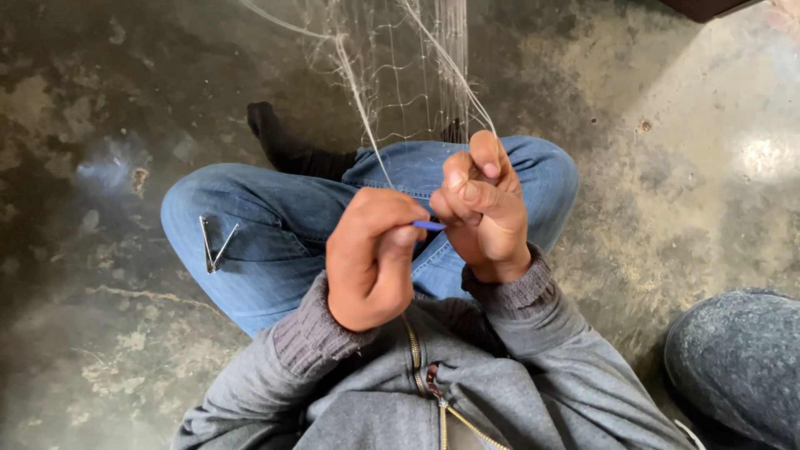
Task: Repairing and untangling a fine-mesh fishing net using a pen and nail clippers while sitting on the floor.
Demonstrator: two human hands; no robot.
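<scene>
My left hand (371, 254) is closed around one end of a small blue needle-like tool (429, 225), whose tip shows between my two hands. My right hand (483, 208) pinches thin pale strands of a fine white net (400, 75) that stretches up and away from my fingers. Both hands are held close together above my crossed legs in blue jeans (275, 225). The rest of the blue tool is hidden inside my left fist.
A pair of metal tweezers or clips (212, 244) lies on my left thigh. A black sock (283, 146) shows past my knee. The floor (100, 125) is stained concrete. A grey fuzzy object (742, 358) sits at the lower right.
</scene>
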